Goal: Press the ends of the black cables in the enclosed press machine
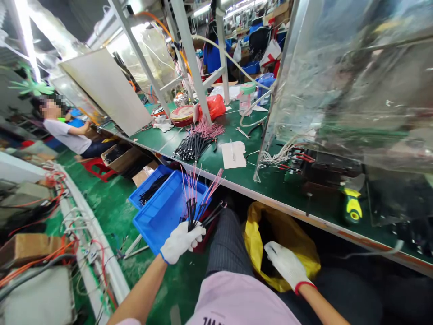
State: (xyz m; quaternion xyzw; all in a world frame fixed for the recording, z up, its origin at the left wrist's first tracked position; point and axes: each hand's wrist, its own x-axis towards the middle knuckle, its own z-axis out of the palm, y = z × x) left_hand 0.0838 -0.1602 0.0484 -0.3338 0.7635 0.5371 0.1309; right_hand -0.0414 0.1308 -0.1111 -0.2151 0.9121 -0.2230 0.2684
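Note:
A bunch of thin black cables with pink wire ends [191,208] is gripped in my left hand [182,238], which wears a white knitted glove with a blue cuff. The wires fan upward over a blue plastic bin [157,219]. My right hand [287,264], in a white glove with a red cuff, is over the mouth of a yellow bag [297,230]. Its fingers are stretched out, and nothing shows in them. On the bench edge above lies a pile of similar black cables with pink wires [194,143].
The green bench [233,180] runs across in front, with a cardboard piece [234,154], a wrench [242,132] and a round tin [181,115]. A clear plastic screen [338,90] stands at right, near a yellow-handled tool [352,205]. Another person [72,131] sits at far left.

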